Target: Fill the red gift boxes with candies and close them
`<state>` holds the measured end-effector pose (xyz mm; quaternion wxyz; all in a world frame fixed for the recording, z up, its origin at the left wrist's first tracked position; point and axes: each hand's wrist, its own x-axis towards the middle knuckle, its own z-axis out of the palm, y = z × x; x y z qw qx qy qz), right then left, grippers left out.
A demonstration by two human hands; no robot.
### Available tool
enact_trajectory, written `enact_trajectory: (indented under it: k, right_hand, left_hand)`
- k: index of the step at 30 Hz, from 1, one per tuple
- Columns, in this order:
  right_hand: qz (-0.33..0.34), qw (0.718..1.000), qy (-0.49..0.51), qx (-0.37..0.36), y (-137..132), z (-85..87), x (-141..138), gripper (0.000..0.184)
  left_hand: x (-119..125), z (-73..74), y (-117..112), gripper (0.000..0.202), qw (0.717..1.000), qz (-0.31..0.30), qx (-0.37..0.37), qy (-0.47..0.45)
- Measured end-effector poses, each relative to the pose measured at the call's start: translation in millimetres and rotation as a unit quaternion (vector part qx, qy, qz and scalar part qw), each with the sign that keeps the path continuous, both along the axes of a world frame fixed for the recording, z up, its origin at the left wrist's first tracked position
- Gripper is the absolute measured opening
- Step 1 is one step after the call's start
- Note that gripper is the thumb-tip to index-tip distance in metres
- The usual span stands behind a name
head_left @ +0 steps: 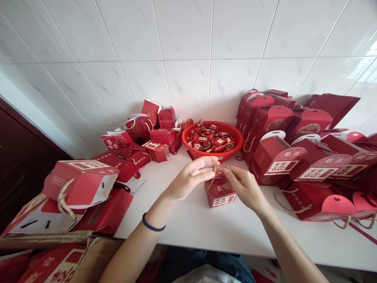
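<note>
A small red gift box [220,193] with white lettering stands on the white table [188,220] in front of me. My left hand [191,177] pinches one end of the box's tan rope handle just above the box. My right hand [246,186] pinches the other end of the rope at the box's right top edge. A dark band sits on my left wrist.
A red basin [212,138] full of wrapped candies stands behind the box. Several red gift boxes lie heaped at the left [82,182] and stacked at the right [277,157]. A white tiled wall rises behind; a dark door is at far left.
</note>
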<state>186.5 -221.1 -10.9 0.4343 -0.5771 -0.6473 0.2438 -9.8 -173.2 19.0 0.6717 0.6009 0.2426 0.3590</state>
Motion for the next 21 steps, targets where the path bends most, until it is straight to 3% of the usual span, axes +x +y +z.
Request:
enact_trajectory:
  k: [6,13,17,21]
  right_hand:
    - [0.038,0.996,-0.070,-0.030,0,20.0,0,0.021]
    - [-0.063,0.992,-0.108,-0.003,-7,22.9,8,0.028]
    - [-0.155,0.968,-0.173,0.093,-24,28.7,10,0.022]
    - [-0.255,0.926,-0.169,0.220,-53,61.6,40,0.021]
  left_hand:
    - [22,15.6,-6,0.067,0.992,-0.089,0.072,0.062]
    - [39,21.7,-10,0.073,0.986,-0.137,0.088,0.030]
    - [45,24.5,-21,0.075,0.980,-0.173,0.094,-0.031]
    - [39,31.5,-29,0.063,0.976,-0.152,0.134,-0.081]
